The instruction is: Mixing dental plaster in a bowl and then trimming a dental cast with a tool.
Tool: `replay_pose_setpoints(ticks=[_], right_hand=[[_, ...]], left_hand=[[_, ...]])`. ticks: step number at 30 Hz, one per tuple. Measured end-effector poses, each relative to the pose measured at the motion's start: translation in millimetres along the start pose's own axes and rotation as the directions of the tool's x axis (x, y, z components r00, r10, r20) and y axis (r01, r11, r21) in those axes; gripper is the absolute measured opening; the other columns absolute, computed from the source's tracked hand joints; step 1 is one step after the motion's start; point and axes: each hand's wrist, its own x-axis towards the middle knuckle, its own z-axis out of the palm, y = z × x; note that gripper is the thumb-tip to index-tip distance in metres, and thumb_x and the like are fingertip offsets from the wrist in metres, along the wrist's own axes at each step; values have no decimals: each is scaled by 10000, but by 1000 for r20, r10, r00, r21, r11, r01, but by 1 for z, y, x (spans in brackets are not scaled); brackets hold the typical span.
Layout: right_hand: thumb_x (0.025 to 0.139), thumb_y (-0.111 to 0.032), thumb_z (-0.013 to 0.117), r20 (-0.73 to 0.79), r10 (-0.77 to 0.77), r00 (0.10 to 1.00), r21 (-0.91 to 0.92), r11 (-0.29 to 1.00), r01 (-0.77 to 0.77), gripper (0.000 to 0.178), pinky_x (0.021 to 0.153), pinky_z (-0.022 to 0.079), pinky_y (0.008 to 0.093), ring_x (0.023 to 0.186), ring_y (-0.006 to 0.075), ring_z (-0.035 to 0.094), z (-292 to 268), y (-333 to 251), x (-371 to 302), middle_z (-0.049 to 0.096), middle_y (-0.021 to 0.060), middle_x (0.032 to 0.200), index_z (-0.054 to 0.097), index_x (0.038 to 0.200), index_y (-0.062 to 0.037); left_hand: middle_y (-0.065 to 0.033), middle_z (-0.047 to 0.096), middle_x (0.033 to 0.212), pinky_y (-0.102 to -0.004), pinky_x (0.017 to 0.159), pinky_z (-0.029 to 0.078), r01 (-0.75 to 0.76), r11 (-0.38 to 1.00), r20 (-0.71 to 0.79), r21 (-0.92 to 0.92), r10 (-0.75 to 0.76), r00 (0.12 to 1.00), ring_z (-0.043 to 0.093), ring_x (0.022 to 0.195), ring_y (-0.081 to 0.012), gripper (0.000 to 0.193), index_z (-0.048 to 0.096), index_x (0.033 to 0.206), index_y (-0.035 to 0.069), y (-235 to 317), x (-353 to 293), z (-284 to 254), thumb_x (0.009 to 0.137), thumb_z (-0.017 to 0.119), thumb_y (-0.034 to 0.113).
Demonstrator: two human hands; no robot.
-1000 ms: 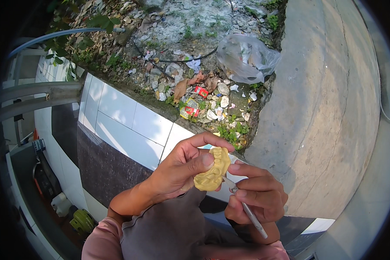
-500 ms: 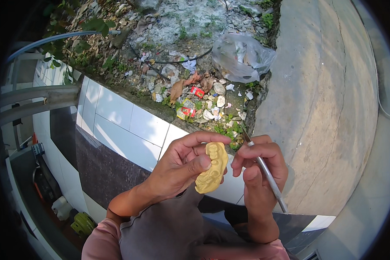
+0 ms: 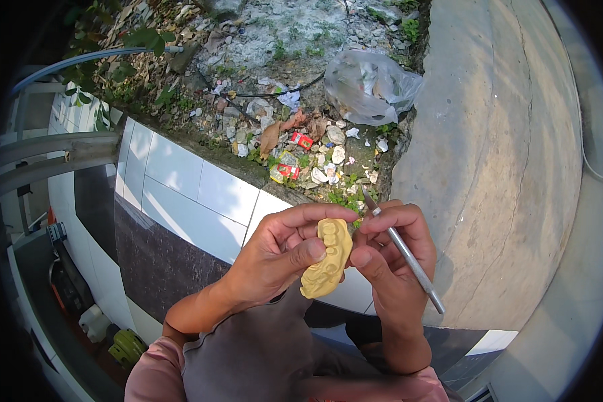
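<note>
Handling of a dental cast and a craft knife, from left to right. Left: white tiles (image 3: 194, 194), bordered on the near side by a dark stone band (image 3: 161, 248), meet a rubble bed (image 3: 295, 40) along their far edge. Centre left: the left hand (image 3: 275, 251) grasps the cast, its thumb pressed on the inner face beside the tooth row, the forefinger arched over the top end and the other fingers mostly hidden behind. Centre: the yellow dental cast (image 3: 329, 268) is held in the air, in front of the right-hand end of the tiles, teeth facing the viewer. Centre right: the right hand (image 3: 398, 251) holds a metal craft knife (image 3: 412, 264) slantwise among its fingers, blade upward and away from the body; its thumb tip lies just beside the cast, though contact cannot be told. Right: a concrete slab (image 3: 482, 167), its left edge bordering the rubble.

Good practice, as judged here: support the cast from behind, with light thumb pressure to spare the tooth crests; angle the blade clear of both hands while fingers work near the rim; for any blade contact, seat the knife in a firm pencil grip, with the left fingertips out of its path.
</note>
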Motion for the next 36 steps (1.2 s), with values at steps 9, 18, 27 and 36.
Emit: replay_pose_setpoints(ticks=[9,18,27,36], right_hand=[[963,-239,519,-270,-81,959,-324,946,-11,264,600,481,248,661,150,613,-53,61,10,592,91,854,562,956,21],[822,-187,695,-65,-72,995,-949,311,-40,226,631,502,366,656,270,636,-125,167,-9,641,133,729,587,947,-33],[891,-231,591,211,216,953,-976,-4,217,300,855,471,412,812,349,616,-119,124,-36,606,205,926,588,1087,-4],[836,-113,587,241,167,956,-970,31,239,144,597,495,391,687,305,597,-120,129,-41,567,134,789,610,921,1]], left_hand=[[-129,607,939,-281,693,520,70,995,21,-70,-68,997,628,799,-181,556,411,1324,21,-4,0,-15,898,605,321],[-148,577,1005,-247,644,503,135,982,-35,-133,-141,989,609,770,-180,649,342,1374,45,-2,0,-10,879,627,354],[-132,489,1208,-253,733,519,30,997,-75,-73,-35,997,611,882,-195,814,286,1410,16,-7,2,-13,802,727,330],[-113,487,1215,-242,723,504,65,994,-87,-85,-73,994,602,887,-183,851,253,1426,-9,-2,5,-12,802,726,323]])
